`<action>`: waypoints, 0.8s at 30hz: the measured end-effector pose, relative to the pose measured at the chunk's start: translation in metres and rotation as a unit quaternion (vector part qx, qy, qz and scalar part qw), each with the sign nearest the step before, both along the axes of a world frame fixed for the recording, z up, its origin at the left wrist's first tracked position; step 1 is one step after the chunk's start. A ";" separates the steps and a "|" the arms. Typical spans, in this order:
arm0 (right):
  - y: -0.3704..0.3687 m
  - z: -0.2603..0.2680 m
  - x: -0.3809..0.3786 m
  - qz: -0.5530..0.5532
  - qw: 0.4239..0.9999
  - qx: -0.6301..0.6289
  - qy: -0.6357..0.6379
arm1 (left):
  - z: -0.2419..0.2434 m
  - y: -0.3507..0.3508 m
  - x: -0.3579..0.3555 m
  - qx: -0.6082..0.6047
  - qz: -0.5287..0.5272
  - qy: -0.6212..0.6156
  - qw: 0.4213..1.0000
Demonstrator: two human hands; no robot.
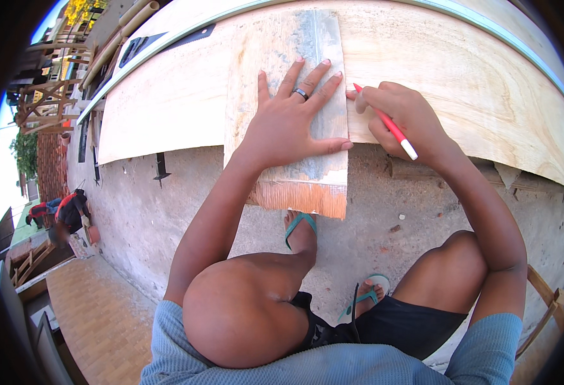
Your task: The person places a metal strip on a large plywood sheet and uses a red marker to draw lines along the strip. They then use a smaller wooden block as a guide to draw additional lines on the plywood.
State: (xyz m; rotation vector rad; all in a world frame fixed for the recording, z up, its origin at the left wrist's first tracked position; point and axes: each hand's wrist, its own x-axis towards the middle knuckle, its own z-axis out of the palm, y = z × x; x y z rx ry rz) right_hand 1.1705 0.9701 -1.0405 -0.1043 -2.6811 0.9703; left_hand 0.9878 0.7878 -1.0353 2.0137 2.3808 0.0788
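Observation:
My left hand [286, 118], with a dark ring on one finger, lies flat and spread on a worn plywood offcut [243, 86]. This offcut rests across a larger pale plywood sheet [455, 96], and its splintered near end juts past the sheet's edge. In my right hand [407, 115] is a red pencil or marker [388, 121] with a white end. Its red tip points at the offcut's right edge, close to the sheet; whether it touches the wood I cannot tell.
A long metal straightedge or rail [498, 29] runs along the sheet's far side. Under it lies a handsaw [185, 37]. Below is a concrete floor [190, 192] with small debris. Two people [72, 211] bend over at the far left, near a wooden trestle [46, 106].

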 end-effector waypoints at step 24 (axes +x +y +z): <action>0.005 0.004 0.001 0.026 1.000 -0.004 -0.008 | 0.003 0.002 -0.001 -0.028 -0.001 -0.004 1.000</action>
